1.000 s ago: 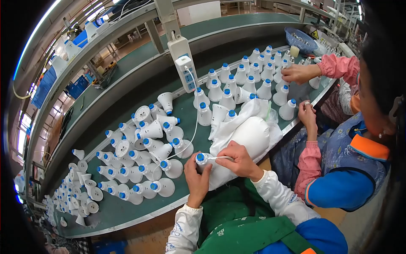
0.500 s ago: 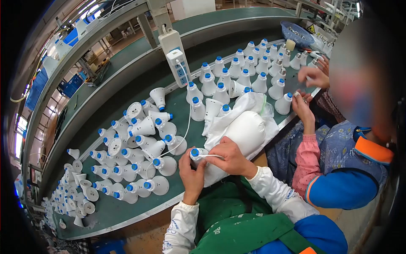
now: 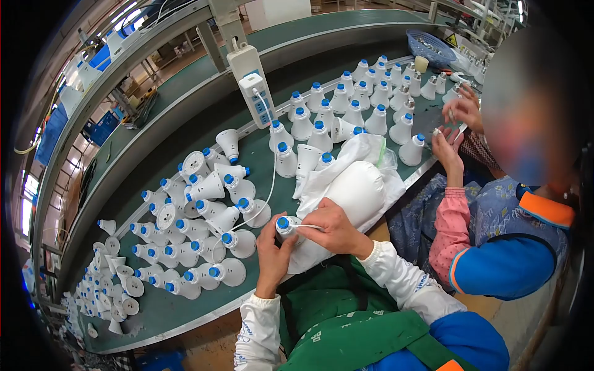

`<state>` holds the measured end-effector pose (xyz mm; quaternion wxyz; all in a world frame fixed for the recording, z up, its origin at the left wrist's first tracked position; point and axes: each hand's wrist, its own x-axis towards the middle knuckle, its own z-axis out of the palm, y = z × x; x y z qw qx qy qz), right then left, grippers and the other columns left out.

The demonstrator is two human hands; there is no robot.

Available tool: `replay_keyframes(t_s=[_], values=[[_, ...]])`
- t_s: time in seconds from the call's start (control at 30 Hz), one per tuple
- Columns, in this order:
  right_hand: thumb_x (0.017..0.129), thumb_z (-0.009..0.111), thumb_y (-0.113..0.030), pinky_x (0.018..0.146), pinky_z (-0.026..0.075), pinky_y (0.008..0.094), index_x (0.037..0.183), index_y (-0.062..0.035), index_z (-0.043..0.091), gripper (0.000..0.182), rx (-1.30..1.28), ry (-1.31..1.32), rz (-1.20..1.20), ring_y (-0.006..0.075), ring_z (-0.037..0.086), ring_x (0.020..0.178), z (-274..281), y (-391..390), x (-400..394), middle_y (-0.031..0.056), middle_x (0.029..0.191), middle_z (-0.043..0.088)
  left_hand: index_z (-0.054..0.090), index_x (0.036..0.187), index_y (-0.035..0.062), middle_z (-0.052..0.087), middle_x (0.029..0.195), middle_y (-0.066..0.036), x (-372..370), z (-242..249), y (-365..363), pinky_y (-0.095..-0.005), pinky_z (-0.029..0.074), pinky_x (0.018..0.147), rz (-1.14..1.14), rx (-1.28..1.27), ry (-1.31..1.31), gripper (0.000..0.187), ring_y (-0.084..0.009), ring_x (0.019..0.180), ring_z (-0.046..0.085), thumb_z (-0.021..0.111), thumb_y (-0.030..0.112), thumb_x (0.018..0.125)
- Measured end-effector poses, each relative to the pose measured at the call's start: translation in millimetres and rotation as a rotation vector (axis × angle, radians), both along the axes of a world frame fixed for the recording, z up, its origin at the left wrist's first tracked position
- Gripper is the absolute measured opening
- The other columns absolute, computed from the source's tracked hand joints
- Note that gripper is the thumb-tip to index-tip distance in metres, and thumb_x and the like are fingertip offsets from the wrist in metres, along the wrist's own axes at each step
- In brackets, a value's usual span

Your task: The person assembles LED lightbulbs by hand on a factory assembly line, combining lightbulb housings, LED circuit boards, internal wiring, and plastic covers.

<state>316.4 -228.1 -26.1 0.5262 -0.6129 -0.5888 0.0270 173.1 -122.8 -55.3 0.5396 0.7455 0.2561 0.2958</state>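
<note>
Near the bench's front edge, my left hand (image 3: 274,250) is wrapped round a white cone-shaped housing (image 3: 286,226) with a blue top, held upright. From its right side my right hand (image 3: 334,227) pinches the end of a white cable (image 3: 275,162) against the housing's top; what lies between the fingertips is partly hidden. This cable runs left over the bench and up to a plug in a power strip (image 3: 250,86). Beside my right hand lies a rounded white bundle (image 3: 356,188) on white plastic wrapping.
Many similar housings (image 3: 167,216) lie tilted on the green bench (image 3: 272,219) to the left. Others (image 3: 354,114) stand upright beyond the bundle. At the right a co-worker's hands (image 3: 450,148) hold small parts near a blue basket (image 3: 431,48). A metal frame rises behind.
The view has shifted slightly. My hands keep hold of the housing and the cable. One of the co-worker's hands has moved up, away from the other.
</note>
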Motion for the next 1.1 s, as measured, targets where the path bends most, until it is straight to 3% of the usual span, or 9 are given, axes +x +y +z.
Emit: replay_keyframes(t_s=[0.07, 0.17, 0.23, 0.33, 0.5, 0.57, 0.63, 0.83, 1.1], values=[[0.075, 0.066, -0.018, 0.063, 0.034, 0.0308, 0.066, -0.0086, 0.062, 0.014, 0.021, 0.027, -0.009, 0.0208, 0.043, 0.052, 1, 1, -1, 0.0016, 0.057, 0.056, 0.056, 0.114, 0.0034, 0.061, 0.108, -0.011, 1, 5, 0, -0.0342, 0.043, 0.086, -0.054, -0.075, -0.002, 0.048, -0.0254, 0.097, 0.058, 0.071, 0.006, 0.068], [0.076, 0.066, -0.017, 0.063, 0.034, 0.0307, 0.065, -0.0085, 0.061, 0.014, 0.015, 0.053, 0.010, 0.0205, 0.043, 0.052, 2, 1, -1, 0.0014, 0.056, 0.056, 0.054, 0.115, 0.0030, 0.061, 0.105, -0.010, 6, 19, -6, -0.0317, 0.044, 0.085, -0.004, 0.130, 0.097, 0.053, -0.0213, 0.097, 0.058, 0.074, 0.005, 0.066], [0.076, 0.066, -0.017, 0.063, 0.033, 0.0307, 0.065, -0.0085, 0.061, 0.014, 0.031, 0.050, 0.006, 0.0205, 0.043, 0.051, 2, 2, -1, 0.0014, 0.056, 0.056, 0.052, 0.115, 0.0025, 0.060, 0.103, -0.007, 9, 13, -8, -0.0297, 0.044, 0.085, 0.073, -0.085, 0.003, 0.055, -0.0177, 0.096, 0.057, 0.076, 0.004, 0.065], [0.074, 0.068, -0.016, 0.064, 0.035, 0.0308, 0.068, -0.0079, 0.063, 0.011, -0.002, 0.014, 0.002, 0.0194, 0.046, 0.054, 2, 0, 1, 0.0018, 0.059, 0.058, 0.052, 0.113, 0.0026, 0.057, 0.107, -0.006, 6, 16, -5, -0.0290, 0.043, 0.086, 0.022, -0.138, 0.029, 0.053, -0.0164, 0.098, 0.055, 0.075, 0.004, 0.066], [0.073, 0.070, -0.013, 0.065, 0.036, 0.0310, 0.070, -0.0072, 0.065, 0.009, -0.043, -0.006, 0.007, 0.0183, 0.049, 0.056, 3, -1, 1, 0.0021, 0.062, 0.060, 0.052, 0.113, 0.0032, 0.054, 0.111, -0.007, 0, 6, 11, -0.0282, 0.043, 0.086, -0.079, -0.057, -0.027, 0.053, -0.0160, 0.101, 0.052, 0.074, 0.002, 0.066], [0.076, 0.065, -0.018, 0.063, 0.033, 0.0309, 0.062, -0.0086, 0.057, 0.018, 0.025, 0.032, 0.004, 0.0207, 0.042, 0.051, 3, 2, -1, 0.0016, 0.054, 0.053, 0.052, 0.114, 0.0032, 0.052, 0.112, -0.007, 0, 11, 9, -0.0278, 0.043, 0.085, -0.116, 0.013, 0.002, 0.053, -0.0157, 0.102, 0.051, 0.074, 0.001, 0.066], [0.076, 0.065, -0.018, 0.064, 0.033, 0.0309, 0.062, -0.0085, 0.057, 0.018, 0.029, 0.026, -0.002, 0.0205, 0.043, 0.051, 3, 2, -1, 0.0015, 0.054, 0.052, 0.053, 0.113, 0.0027, 0.055, 0.106, -0.005, 3, 27, -1, -0.0275, 0.042, 0.086, 0.001, -0.022, 0.071, 0.050, -0.0156, 0.098, 0.053, 0.072, -0.001, 0.067], [0.077, 0.064, -0.017, 0.065, 0.033, 0.0308, 0.063, -0.0085, 0.058, 0.018, 0.038, 0.024, 0.004, 0.0199, 0.045, 0.051, 3, 1, 0, 0.0013, 0.054, 0.052, 0.052, 0.111, 0.0029, 0.057, 0.097, -0.003, 2, 27, 7, -0.0277, 0.042, 0.085, -0.114, -0.236, 0.035, 0.050, -0.0155, 0.092, 0.054, 0.072, -0.001, 0.065], [0.076, 0.064, -0.017, 0.065, 0.034, 0.0309, 0.063, -0.0086, 0.058, 0.017, 0.044, 0.024, 0.006, 0.0197, 0.046, 0.051, 5, 1, -1, 0.0012, 0.054, 0.053, 0.053, 0.112, 0.0031, 0.055, 0.103, -0.004, 4, 19, 5, -0.0274, 0.042, 0.088, -0.079, -0.133, 0.024, 0.051, -0.0154, 0.098, 0.053, 0.072, -0.002, 0.064]])
